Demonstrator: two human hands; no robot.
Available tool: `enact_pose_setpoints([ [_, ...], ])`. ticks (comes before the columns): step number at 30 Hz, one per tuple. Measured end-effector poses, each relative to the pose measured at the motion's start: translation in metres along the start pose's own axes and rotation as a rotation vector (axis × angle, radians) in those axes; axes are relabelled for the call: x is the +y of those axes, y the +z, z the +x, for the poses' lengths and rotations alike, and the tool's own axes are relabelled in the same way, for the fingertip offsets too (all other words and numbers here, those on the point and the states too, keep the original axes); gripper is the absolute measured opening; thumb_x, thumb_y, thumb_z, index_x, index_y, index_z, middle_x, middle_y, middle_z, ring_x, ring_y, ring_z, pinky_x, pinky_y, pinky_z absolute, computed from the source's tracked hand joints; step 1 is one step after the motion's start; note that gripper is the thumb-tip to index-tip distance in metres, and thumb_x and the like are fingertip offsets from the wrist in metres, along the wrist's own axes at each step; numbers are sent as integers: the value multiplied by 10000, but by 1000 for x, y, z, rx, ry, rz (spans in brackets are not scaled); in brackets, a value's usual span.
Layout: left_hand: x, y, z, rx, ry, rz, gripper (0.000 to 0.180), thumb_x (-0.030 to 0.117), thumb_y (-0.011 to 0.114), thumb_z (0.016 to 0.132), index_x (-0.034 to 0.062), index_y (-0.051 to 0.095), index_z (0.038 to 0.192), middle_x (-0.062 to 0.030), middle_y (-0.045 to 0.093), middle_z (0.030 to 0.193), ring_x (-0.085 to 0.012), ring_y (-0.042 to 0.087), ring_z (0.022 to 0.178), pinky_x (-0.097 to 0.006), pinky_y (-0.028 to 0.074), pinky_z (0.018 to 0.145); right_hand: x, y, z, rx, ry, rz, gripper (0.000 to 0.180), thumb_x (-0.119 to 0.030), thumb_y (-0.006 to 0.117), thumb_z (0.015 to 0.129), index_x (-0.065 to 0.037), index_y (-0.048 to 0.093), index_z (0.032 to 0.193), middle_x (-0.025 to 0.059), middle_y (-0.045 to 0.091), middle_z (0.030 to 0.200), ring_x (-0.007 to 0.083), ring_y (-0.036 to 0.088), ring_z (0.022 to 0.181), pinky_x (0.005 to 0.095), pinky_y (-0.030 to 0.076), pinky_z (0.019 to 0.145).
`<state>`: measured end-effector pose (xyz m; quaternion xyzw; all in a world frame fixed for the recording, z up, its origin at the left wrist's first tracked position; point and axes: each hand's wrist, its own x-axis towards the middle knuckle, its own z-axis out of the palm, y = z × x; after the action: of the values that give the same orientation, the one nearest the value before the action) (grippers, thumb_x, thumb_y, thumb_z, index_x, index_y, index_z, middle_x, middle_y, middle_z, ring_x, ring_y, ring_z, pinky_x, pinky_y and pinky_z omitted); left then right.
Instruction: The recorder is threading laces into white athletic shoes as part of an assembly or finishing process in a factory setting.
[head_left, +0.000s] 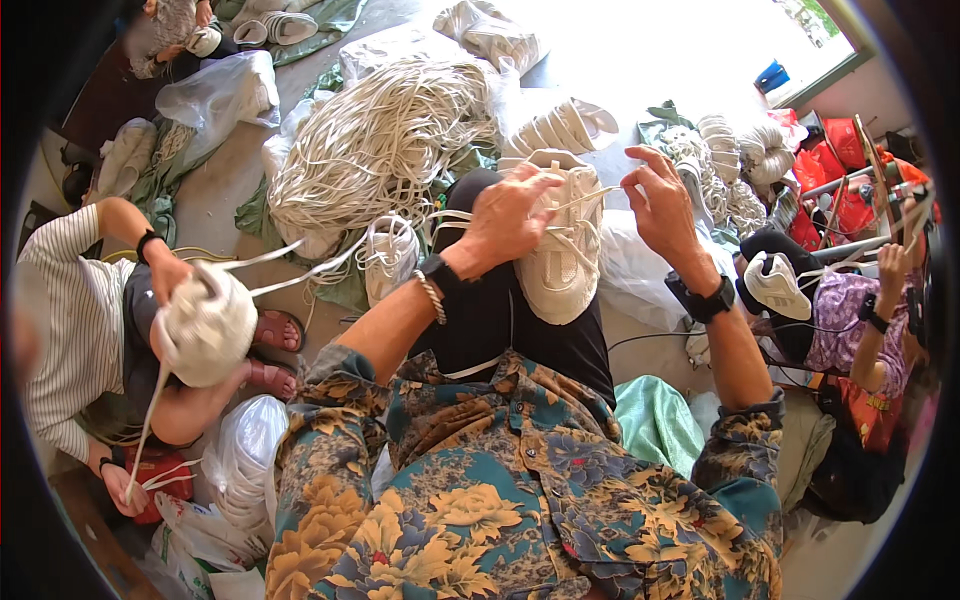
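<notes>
A cream sneaker (562, 272) rests on my dark-trousered lap, toe toward me, its laces partly crossed over the front. My left hand (508, 218) is closed on the sneaker's upper near the eyelets, its fingertips partly hidden. A loose lace sticks out to the left of that hand. To the right of the sneaker, my right hand (662, 205) is raised, thumb and finger pinching a white shoelace (596, 198) that runs taut from the eyelets.
A big heap of white laces (385, 140) lies ahead on the floor, a white sneaker (388, 258) near it. At left a co-worker laces a white shoe (207, 322); at right another has a white shoe (777, 287) on the lap. Stacked shoes (560, 128) lie beyond my knees.
</notes>
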<state>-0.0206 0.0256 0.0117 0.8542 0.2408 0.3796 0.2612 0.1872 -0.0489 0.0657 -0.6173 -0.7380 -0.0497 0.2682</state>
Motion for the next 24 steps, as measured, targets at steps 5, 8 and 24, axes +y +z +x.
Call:
enact_pose_setpoints([
  [5, 17, 19, 12, -110, -77, -307, 119, 82, 550, 810, 7, 618, 872, -148, 589, 643, -210, 574, 569, -335, 443, 549, -17, -10, -7, -65, -60, 264, 91, -54, 547, 790, 2, 599, 839, 168, 616, 906, 318, 605, 805, 370, 472, 688],
  [8, 26, 34, 4, -137, -88, -346, 76, 65, 546, 798, 1, 582, 817, -173, 557, 628, -247, 574, 578, -357, 437, 531, -7, -8, -10, -380, 299, 240, 207, -138, 535, 776, -43, 634, 931, 160, 582, 625, 315, 586, 599, 389, 453, 582],
  [24, 40, 29, -19, -250, -688, -788, 130, 134, 626, 783, 60, 534, 728, -21, 546, 590, -73, 489, 445, -227, 383, 391, 9, 21, 25, -668, -163, 56, 201, -67, 558, 669, -25, 578, 864, 183, 595, 693, 363, 589, 689, 432, 450, 612],
])
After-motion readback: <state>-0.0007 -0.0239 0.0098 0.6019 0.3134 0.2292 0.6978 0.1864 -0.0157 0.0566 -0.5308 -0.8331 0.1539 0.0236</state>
